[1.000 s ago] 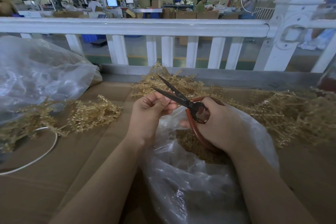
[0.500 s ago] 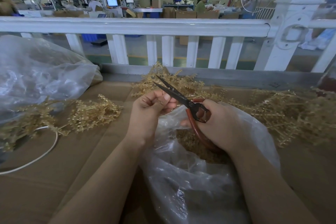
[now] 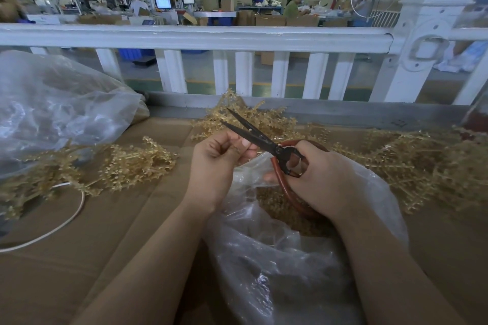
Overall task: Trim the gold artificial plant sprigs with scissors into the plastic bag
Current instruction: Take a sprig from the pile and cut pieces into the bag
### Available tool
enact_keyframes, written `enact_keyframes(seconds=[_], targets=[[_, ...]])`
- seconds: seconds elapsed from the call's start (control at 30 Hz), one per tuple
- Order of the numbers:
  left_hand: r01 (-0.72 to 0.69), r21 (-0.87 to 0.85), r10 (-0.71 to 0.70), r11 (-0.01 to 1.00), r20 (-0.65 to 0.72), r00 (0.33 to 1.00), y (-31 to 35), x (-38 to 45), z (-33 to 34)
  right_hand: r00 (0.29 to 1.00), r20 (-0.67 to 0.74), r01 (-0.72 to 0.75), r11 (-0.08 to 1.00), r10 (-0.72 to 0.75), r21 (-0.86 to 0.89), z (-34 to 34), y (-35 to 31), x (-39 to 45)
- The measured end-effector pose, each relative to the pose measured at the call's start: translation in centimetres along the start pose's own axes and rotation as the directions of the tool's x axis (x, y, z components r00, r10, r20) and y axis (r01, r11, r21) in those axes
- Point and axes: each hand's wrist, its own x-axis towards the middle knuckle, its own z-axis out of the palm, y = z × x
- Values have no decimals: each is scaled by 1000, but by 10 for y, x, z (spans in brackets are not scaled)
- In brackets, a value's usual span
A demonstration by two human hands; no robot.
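My right hand (image 3: 320,177) grips the red loop handles of dark scissors (image 3: 253,134), whose blades point up and left, slightly apart. My left hand (image 3: 216,163) is curled beside the blades and pinches a tiny gold piece; most of it is hidden by the fingers. Both hands hover over the mouth of a clear plastic bag (image 3: 277,258) holding gold trimmings (image 3: 266,198). Gold sprigs lie in a pile (image 3: 248,119) behind the hands, another pile (image 3: 422,163) to the right and a third pile (image 3: 124,163) to the left.
Brown cardboard (image 3: 79,258) covers the work surface. A large crumpled plastic bag (image 3: 58,103) sits at the far left, with a white cord (image 3: 66,221) looping in front of it. A white railing (image 3: 211,37) closes off the back edge.
The scissor blades have closed a little and tipped slightly lower. My left hand's fingers shifted closer to the blades. The bag and sprig piles stay put.
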Motion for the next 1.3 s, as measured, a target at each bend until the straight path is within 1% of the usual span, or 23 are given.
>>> enact_keyframes(seconds=[0.2,0.4,0.53,0.73,0.8,0.87,0.93,1.1,1.17,1.23,1.3], targets=[[1,-14,-1,1000,9,1000,-2,2,-1,999,22,-28,996,26,83,4,3,1],[-1,-24,2,1000,22,1000,-3,3,-3,1000,-13,-4,992,5,130,4,3,0],[9,-57,-7,998,25,1000,-3,2,-2,1000,-25,8,990,-4,144,4,3,1],[23,-117,-19,993,29,999,-2,2,0,999,-7,-33,981,35,194,3,3,1],[11,-117,-2,993,77,997,-1,1,0,995,-15,-90,952,99,292,4,1,0],[9,-102,4,995,124,992,-1,-1,2,984,-2,-160,884,179,438,4,0,0],[23,-99,-8,995,149,989,0,-2,6,976,37,-203,829,216,522,5,-1,2],[88,-161,-61,983,169,984,-2,-6,15,966,105,-252,768,236,589,3,-5,5],[75,-146,-52,987,157,986,-2,-6,15,966,126,-255,742,227,620,3,-7,5],[31,-113,-11,993,171,985,-1,-6,16,963,140,-267,720,232,640,2,-7,6],[2,-87,14,996,189,982,0,-7,16,960,145,-275,722,238,635,2,-6,6]])
